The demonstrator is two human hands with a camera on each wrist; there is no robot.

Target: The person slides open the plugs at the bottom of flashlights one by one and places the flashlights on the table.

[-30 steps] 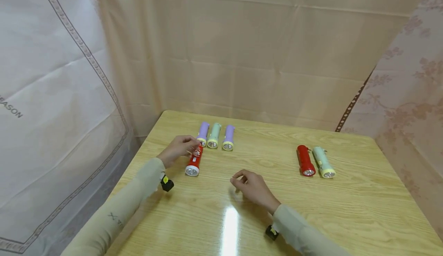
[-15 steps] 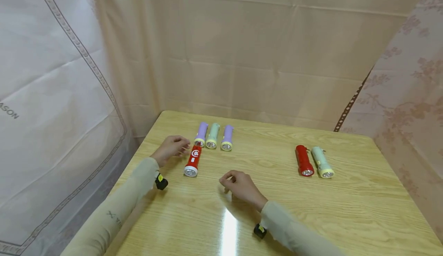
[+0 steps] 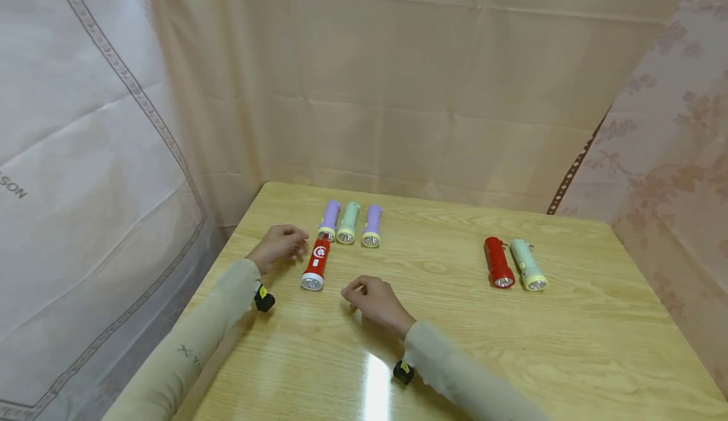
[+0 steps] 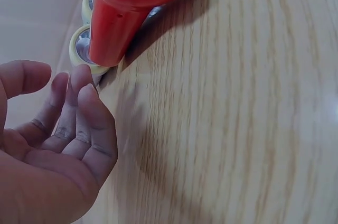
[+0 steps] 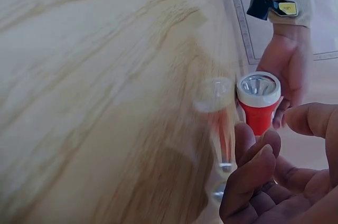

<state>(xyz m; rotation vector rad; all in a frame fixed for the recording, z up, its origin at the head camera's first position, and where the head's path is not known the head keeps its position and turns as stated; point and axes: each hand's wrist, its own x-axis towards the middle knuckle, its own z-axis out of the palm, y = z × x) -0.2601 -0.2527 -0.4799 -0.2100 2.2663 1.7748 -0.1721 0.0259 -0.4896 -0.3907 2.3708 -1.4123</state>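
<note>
A red flashlight with a white head lies at the left of the table, its tail close to a purple flashlight. Just left of its tail, my left hand hangs with relaxed, slightly bent fingers and holds nothing. In the left wrist view, a gap shows between those fingers and the red flashlight. My right hand, to the right of the white head, holds nothing, its fingers loosely curled. The right wrist view shows the flashlight's white-rimmed head beyond the right hand.
A mint flashlight and a second purple one lie beside the first purple one at the back left. Farther right on the wooden table, a dark red flashlight lies beside another mint one. Cloth hangs behind and at both sides.
My left hand has let go of the red flashlight and moved slightly left of it. My right hand has moved left, towards the flashlight's head.
</note>
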